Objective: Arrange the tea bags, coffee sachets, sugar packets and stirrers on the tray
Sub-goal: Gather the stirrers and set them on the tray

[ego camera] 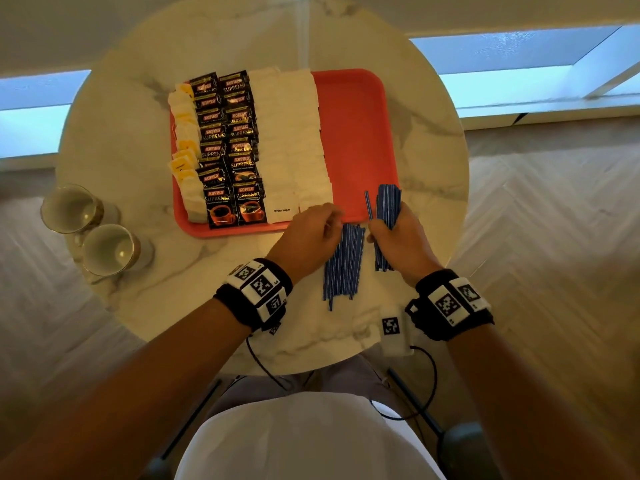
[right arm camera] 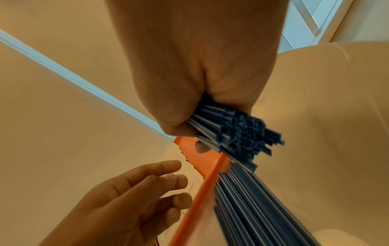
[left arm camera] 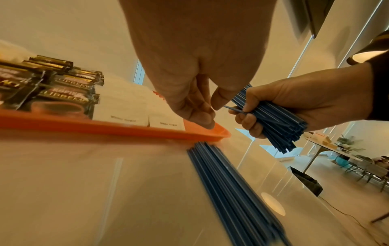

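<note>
Black wristbands, white coded tags, white shirt

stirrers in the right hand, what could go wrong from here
1. One stirrer juts out of the bundle that the right hand grips; it may slip onto the tray.
2. The loose stirrers on the table lie beside the left hand, which could scatter them.

Round marble table — carries orange tray, loose blue stirrers, two glasses.

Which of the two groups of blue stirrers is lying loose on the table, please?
The group lying flat beside the left hand; the right hand grips the other bundle.
</note>
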The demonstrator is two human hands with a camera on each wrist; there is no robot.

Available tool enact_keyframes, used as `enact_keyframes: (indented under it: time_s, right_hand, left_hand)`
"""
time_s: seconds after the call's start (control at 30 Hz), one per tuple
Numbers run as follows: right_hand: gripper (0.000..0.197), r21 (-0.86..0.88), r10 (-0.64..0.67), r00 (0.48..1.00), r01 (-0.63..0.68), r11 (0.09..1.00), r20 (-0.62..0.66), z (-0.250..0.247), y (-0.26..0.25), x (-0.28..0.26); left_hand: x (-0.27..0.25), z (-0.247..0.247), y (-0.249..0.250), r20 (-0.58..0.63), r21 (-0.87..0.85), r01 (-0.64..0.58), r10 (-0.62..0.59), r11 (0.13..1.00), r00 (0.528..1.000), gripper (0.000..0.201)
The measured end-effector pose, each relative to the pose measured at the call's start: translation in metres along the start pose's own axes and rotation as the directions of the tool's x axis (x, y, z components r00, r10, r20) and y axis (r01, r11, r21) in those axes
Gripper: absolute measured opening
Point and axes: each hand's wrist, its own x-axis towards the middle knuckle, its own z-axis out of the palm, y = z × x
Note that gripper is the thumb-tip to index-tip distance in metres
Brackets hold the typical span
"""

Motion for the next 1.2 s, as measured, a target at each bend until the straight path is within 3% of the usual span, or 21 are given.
enact_keyframes:
  time_s: [0.1, 0.23, 0.3, 0.43, 0.5, 0.73, 1.07, 1.2]
  right_hand:
    - [0.012, 0.017, -0.049, 0.998, 0.049, 0.999, 0.025, -0.004, -0.014, 0.034]
    - [0.017, -0.045, -0.031, 0.999, 0.029, 0.999, -0.038, -0.002, -0.031, 0.092]
    - [0.018, -0.105, 0.001, 0.998, -0.007, 0.994, -0.057, 0.0, -0.036, 0.121]
    - [0.038, -0.232, 0.069, 0.997, -0.078, 0.97, -0.046, 0.008, -0.04, 0.161]
    - [0.029, -0.284, 0.066, 0.998, -0.07, 0.956, -0.025, 0.011, -0.044, 0.17]
    - [0.043, -0.387, -0.002, 0.996, -0.035, 0.921, -0.094, 0.01, -0.043, 0.182]
    - [0.011, -0.427, -0.116, 0.982, 0.042, 0.903, -0.15, -0.017, -0.046, 0.165]
    - [0.017, -0.421, -0.127, 0.982, 0.056, 0.905, -0.142, -0.018, -0.047, 0.16]
  left_hand:
    - [0.032, -0.011, 0.002, -0.058, 0.025, -0.034, 0.036, 0.999, 0.998, 0.027]
    - [0.075, -0.031, 0.001, -0.129, -0.026, -0.033, 0.03, 0.999, 0.991, 0.027]
    - [0.095, -0.038, -0.003, -0.154, -0.038, -0.006, 0.0, 0.999, 0.988, 0.027]
    - [0.131, -0.039, -0.015, -0.156, -0.047, 0.076, -0.082, 0.996, 0.984, 0.029]
    - [0.143, -0.034, -0.019, -0.133, -0.019, 0.115, -0.117, 0.993, 0.984, 0.03]
    - [0.158, -0.021, -0.019, -0.095, 0.019, 0.216, -0.213, 0.976, 0.972, 0.032]
    - [0.165, -0.023, -0.02, -0.13, 0.05, 0.25, -0.242, 0.967, 0.962, 0.027]
    - [0.168, -0.022, -0.014, -0.128, 0.094, 0.26, -0.247, 0.961, 0.96, 0.027]
